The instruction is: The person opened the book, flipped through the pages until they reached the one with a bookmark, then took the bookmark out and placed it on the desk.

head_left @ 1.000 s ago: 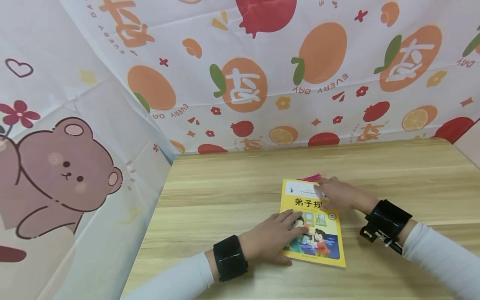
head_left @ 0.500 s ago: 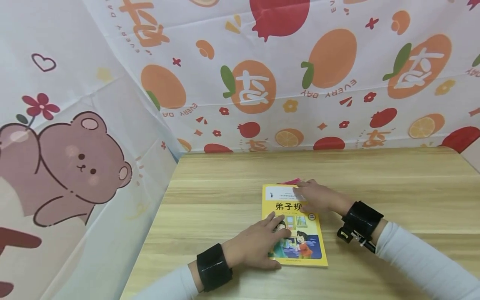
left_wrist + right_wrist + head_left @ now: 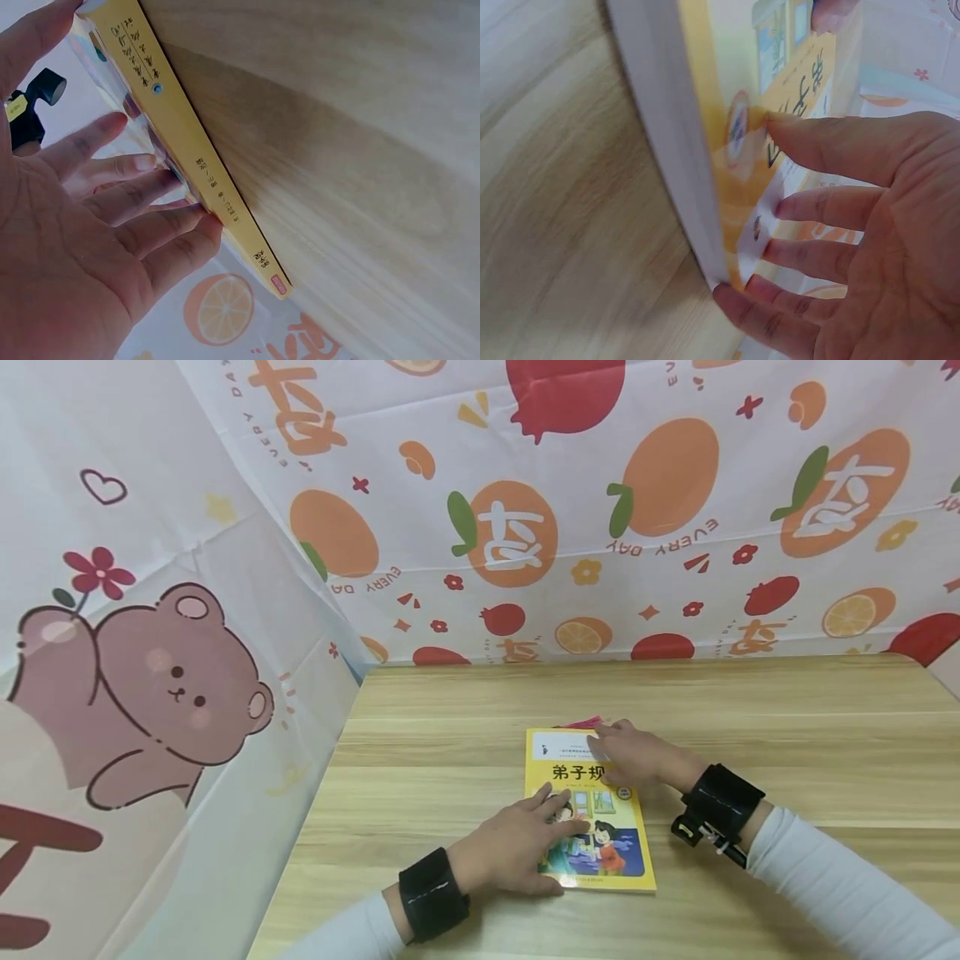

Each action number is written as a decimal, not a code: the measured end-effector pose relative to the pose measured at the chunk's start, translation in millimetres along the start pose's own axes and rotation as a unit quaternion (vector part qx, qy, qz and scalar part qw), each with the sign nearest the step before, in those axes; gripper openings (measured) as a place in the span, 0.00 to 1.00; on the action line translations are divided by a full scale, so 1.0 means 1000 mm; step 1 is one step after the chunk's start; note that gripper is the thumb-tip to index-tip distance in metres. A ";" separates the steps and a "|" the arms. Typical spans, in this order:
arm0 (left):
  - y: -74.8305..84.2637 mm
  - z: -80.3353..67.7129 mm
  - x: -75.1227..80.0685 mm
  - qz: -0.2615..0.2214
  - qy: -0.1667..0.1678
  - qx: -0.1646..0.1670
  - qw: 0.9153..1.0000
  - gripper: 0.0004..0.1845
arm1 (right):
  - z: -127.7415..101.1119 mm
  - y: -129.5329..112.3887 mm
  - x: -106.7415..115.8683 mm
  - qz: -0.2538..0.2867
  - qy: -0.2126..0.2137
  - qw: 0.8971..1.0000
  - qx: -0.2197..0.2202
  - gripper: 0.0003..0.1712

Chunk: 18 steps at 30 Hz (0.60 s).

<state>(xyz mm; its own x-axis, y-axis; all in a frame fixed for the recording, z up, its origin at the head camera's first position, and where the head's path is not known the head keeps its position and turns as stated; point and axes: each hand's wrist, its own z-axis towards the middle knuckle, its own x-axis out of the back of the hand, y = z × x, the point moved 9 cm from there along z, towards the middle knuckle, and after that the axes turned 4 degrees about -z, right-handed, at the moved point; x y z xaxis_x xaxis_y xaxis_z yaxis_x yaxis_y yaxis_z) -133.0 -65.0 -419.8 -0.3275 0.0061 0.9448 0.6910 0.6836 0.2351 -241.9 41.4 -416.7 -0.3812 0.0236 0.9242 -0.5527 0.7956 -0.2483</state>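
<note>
A yellow paperback book (image 3: 630,860) with an illustrated cover lies closed on the wooden table. Pink tassel strands (image 3: 583,723) stick out past its far edge. My left hand (image 3: 513,847) rests with spread fingers over the left edge and lower cover. In the left wrist view, its fingers touch the cover edge beside the printed spine (image 3: 187,142). At the upper right corner lies my right hand (image 3: 637,756), its fingertips touching the cover. The right wrist view shows the white page edges (image 3: 660,120) and fairly straight fingers on the cover's top part.
The wooden table (image 3: 435,743) reaches back to a fruit-print cloth (image 3: 420,543). To the left hangs a cloth with a bear print (image 3: 187,677). Black bands (image 3: 433,895) circle both wrists.
Over the first half second, the book slid left and slightly nearer with both hands on it, while the head view shifted. Since then, hands and book have hardly moved.
</note>
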 end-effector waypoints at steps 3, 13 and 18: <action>-0.001 0.001 -0.001 0.004 -0.004 0.007 1.000 0.42 | 0.001 -0.002 -0.002 -0.006 -0.008 1.000 -0.004 0.36; 0.000 0.002 -0.003 0.021 -0.012 0.005 1.000 0.42 | -0.002 0.002 -0.002 0.006 0.006 1.000 0.003 0.37; 0.001 -0.001 -0.002 0.031 -0.003 -0.002 1.000 0.42 | -0.024 -0.005 0.001 -0.004 0.034 0.999 0.033 0.38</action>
<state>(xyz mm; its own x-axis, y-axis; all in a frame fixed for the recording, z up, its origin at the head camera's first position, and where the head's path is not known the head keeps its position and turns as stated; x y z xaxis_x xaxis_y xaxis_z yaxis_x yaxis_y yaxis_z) -131.0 -64.8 -420.7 -0.2885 0.0527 0.9560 0.7119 0.6795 0.1774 -221.9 51.9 -408.0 -0.3265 0.0593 0.9433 -0.6045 0.7542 -0.2566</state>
